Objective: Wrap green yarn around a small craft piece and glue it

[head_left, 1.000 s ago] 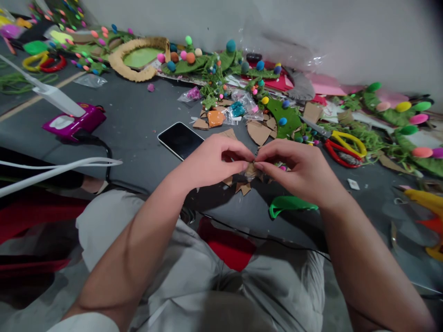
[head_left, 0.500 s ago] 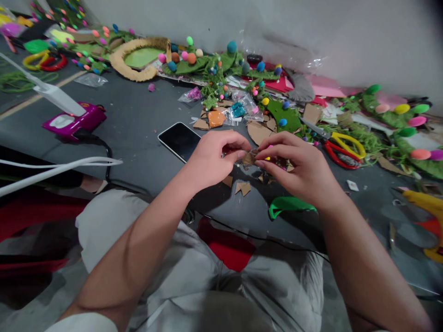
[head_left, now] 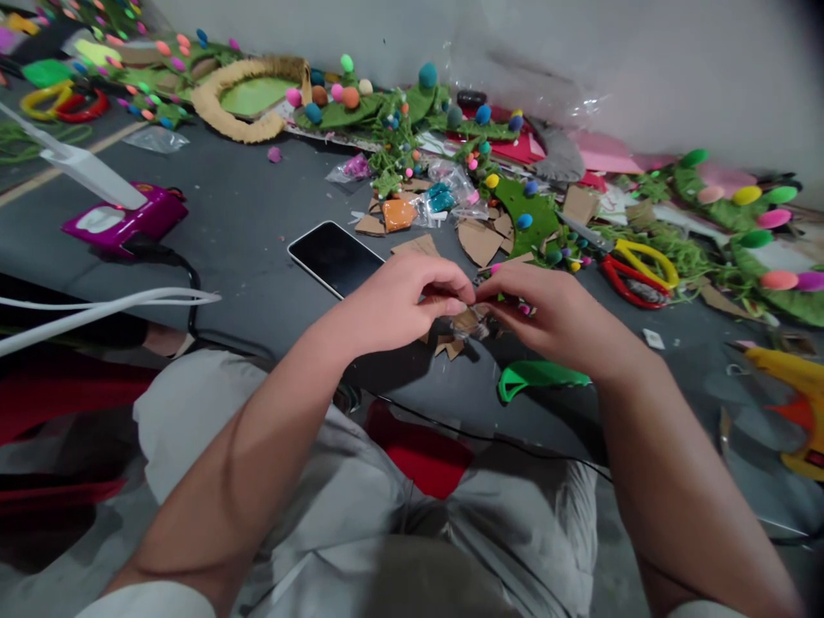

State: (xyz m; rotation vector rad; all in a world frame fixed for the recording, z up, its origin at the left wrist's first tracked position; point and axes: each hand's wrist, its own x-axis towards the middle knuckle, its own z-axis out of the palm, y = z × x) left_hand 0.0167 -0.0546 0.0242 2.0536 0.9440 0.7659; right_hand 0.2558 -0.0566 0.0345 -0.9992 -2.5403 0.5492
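Observation:
My left hand (head_left: 412, 296) and my right hand (head_left: 554, 318) meet over the near part of the table, fingertips pinched close together. Between them is a small brown piece (head_left: 467, 324), which looks wrapped in clear plastic; the fingers partly cover it. Just below lie cardboard scraps (head_left: 449, 347). A phone (head_left: 336, 257) with a dark screen lies beside my left hand. Under my right forearm sits a green plastic tool (head_left: 541, 378). Beyond my fingers are an orange packet (head_left: 399, 215), a teal packet (head_left: 440, 198) and a larger cut piece of cardboard (head_left: 480, 242).
Scissors with red and yellow handles (head_left: 637, 273) lie to the right, a yellow glue gun (head_left: 789, 386) farther right. A purple device (head_left: 132, 219) with cables stands at left. Green felt garlands with colored balls (head_left: 412, 112) line the wall, near a tan ring (head_left: 212, 107).
Both hands have drawn closer together and slightly lower around the small brown piece, closing the gap between their fingertips. The view has shifted a little.

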